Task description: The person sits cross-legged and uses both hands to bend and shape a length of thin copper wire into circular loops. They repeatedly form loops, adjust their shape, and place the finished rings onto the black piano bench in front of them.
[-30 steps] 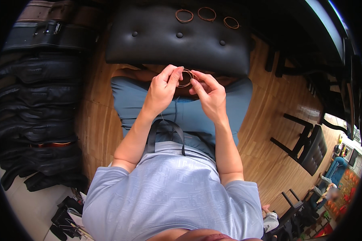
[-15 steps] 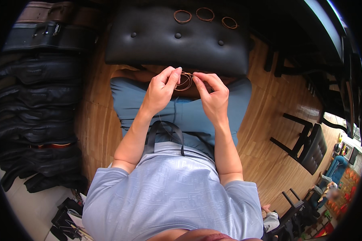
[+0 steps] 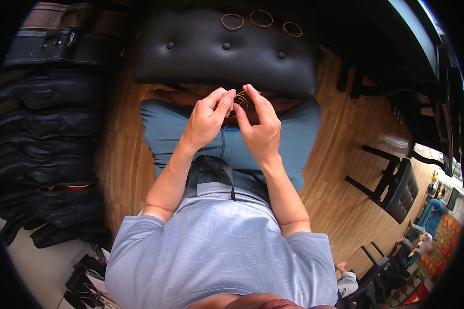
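Observation:
A small coil of copper-coloured guitar string [image 3: 245, 101] is held in front of my lap. My left hand [image 3: 210, 114] is closed, pinching the coil's left side between thumb and fingers. My right hand [image 3: 261, 123] is at the coil's right, its thumb and index finger apart. The index finger is near a strand at the top, and the thumb tip is by the lower left part of the loop. A thin pale strand [image 3: 205, 154] trails from under my left hand toward the black strap loop [image 3: 231, 175] at my waist.
On the black tufted bench [image 3: 201, 62] ahead lie three more string coils [image 3: 261, 19]. Black padded bags [image 3: 51, 118] line the left side. At the right, a black stool [image 3: 399, 190] lies on the wooden floor [image 3: 340, 149]. A person [image 3: 423, 242] sits at the far lower right.
My right hand has shifted left and turned, its thumb and index finger spreading apart around the coil. My left hand stays pinched on it, slightly right of before.

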### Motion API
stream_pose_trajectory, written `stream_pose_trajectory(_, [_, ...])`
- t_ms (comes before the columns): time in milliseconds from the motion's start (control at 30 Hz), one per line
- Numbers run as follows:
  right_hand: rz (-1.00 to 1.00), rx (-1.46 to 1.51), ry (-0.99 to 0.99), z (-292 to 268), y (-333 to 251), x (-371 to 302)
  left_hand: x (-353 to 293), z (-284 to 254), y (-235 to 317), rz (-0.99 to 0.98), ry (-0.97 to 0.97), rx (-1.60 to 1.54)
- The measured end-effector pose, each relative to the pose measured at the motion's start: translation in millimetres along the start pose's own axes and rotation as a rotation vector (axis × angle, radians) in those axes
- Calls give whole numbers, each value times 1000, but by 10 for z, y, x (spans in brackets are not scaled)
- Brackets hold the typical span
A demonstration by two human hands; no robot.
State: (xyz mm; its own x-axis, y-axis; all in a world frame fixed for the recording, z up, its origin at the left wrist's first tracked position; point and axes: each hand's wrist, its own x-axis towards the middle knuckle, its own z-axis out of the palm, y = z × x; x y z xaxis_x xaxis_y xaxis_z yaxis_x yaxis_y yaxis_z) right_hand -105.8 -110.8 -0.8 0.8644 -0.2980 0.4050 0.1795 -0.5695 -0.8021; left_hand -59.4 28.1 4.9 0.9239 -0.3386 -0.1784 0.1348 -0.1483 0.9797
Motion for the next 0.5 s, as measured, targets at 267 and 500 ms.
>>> stream_pose_trajectory(267, [182,210,-172,-84,33,46,-19,-45,7,40,-79,21])
stream_pose_trajectory(500, [443,552,-358,-124,136,0,21,-115,19,93,-75,57])
